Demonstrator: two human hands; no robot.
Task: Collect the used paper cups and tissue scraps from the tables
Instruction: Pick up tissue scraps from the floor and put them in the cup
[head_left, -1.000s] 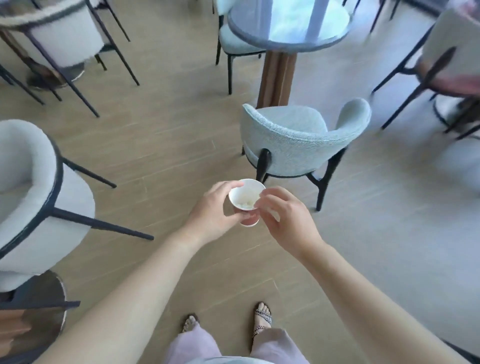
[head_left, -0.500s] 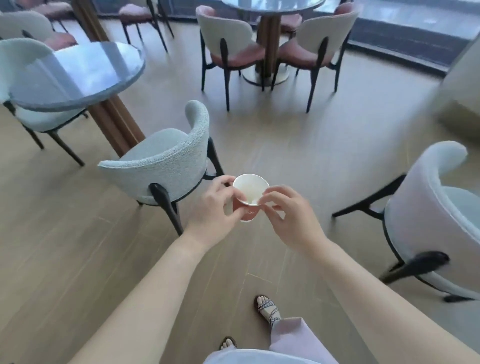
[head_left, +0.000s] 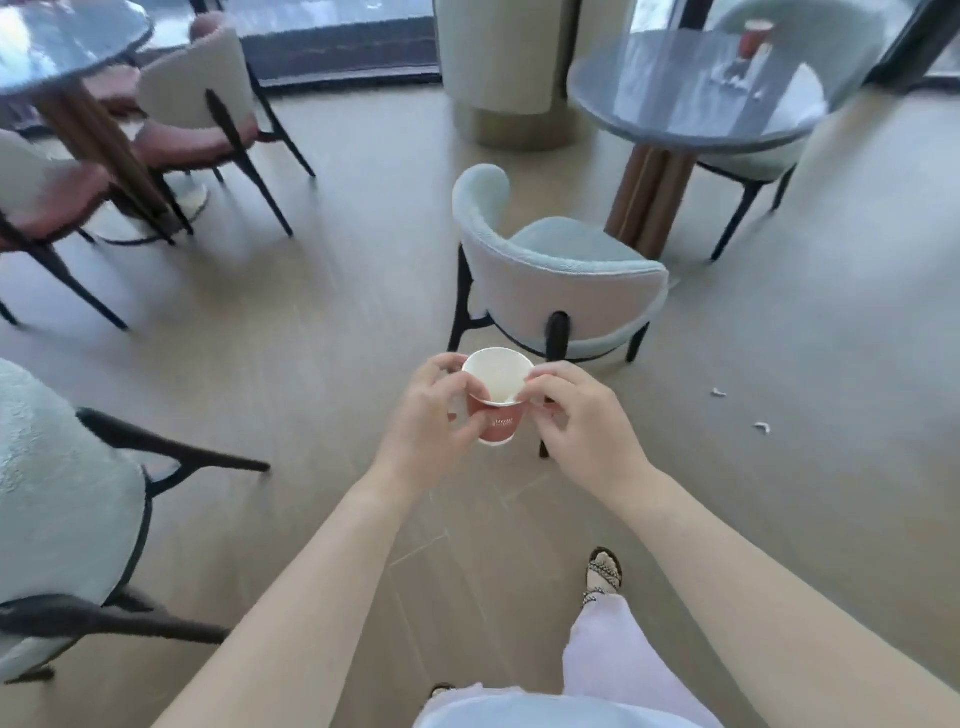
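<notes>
While the red paper cup with the white inside (head_left: 497, 379) stays held between both hands at centre, near the body, the view has swung round over the last second.

Change: the bare table tops seen half a second and a second ago are gone from view. A round grey glossy-topped table (head_left: 675, 111) now stands at far right. It carries a second red paper cup (head_left: 751, 37), upright, and a few white tissue scraps (head_left: 733, 79) just near of it.

Hands:
- The left hand (head_left: 428, 418) has its fingers curled round the left wall of the held cup.
- The right hand (head_left: 584, 415) pinches the cup's right rim between thumb and forefinger, as in both earlier views.
- Something whitish lies inside the cup; whether it is tissue cannot be told.

Also noted: a pale blue upholstered chair (head_left: 563, 291) stands between the person and the far-right table. Two small white bits (head_left: 718, 393) lie on the wood-look floor (head_left: 332, 312) at right.

Judgement: the person has probably turned towards the next table to be cleared. The held cup likely serves as the collector. The far cup and scraps remain untouched, well apart from the hands.
</notes>
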